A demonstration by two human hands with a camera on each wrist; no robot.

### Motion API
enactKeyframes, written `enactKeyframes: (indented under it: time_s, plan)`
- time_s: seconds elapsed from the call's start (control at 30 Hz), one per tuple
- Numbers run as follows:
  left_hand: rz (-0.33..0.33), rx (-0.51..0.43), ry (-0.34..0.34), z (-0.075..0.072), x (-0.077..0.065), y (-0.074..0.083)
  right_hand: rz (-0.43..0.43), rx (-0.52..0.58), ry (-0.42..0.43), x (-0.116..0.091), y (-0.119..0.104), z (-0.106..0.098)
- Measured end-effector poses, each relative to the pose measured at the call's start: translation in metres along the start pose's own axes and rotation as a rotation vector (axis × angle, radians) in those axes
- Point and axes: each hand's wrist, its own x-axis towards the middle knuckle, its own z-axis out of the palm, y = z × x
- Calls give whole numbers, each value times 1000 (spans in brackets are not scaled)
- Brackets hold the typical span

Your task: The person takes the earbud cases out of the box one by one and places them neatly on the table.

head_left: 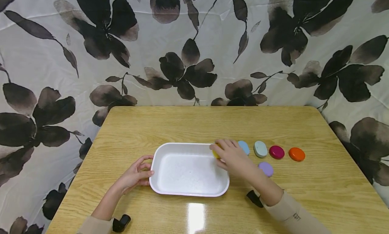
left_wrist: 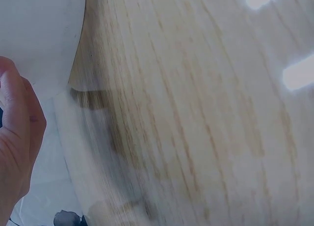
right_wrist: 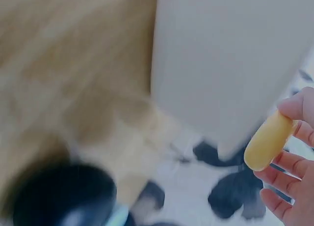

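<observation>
A white tray [head_left: 188,173] with rounded corners lies on the wooden table. My left hand [head_left: 138,173] holds its left end, thumb at the rim and fingers along the outer wall. In the left wrist view, part of that hand [left_wrist: 19,123] shows beside the tray's side. Over the tray's upper right corner, my right hand [head_left: 234,156] pinches a smooth yellow oval piece [head_left: 216,154], mostly covered by the fingers in the head view. The right wrist view shows the yellow oval piece [right_wrist: 270,140] between thumb and fingertips, past the tray's corner.
Right of the tray stand several smooth rounded pieces: light blue [head_left: 244,147], pale mint [head_left: 260,149], crimson [head_left: 277,152] and orange [head_left: 296,154] in a row, with a lavender one [head_left: 266,169] nearer. A flowered cloth [head_left: 225,68] hangs behind the table [head_left: 170,122].
</observation>
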Motion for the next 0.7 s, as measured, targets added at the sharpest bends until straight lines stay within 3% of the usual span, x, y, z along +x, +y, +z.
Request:
enactKeyframes:
  time_s: [0.17, 0.37, 0.7]
  plan:
    - [4, 0, 7, 1, -1, -3, 121, -44, 18, -23, 21, -15]
    - [9, 2, 10, 2, -1, -5, 284, -46, -43, -58, 48, -26]
    - [12, 10, 20, 5, -2, -9, 458, -37, -61, -121, 84, -28]
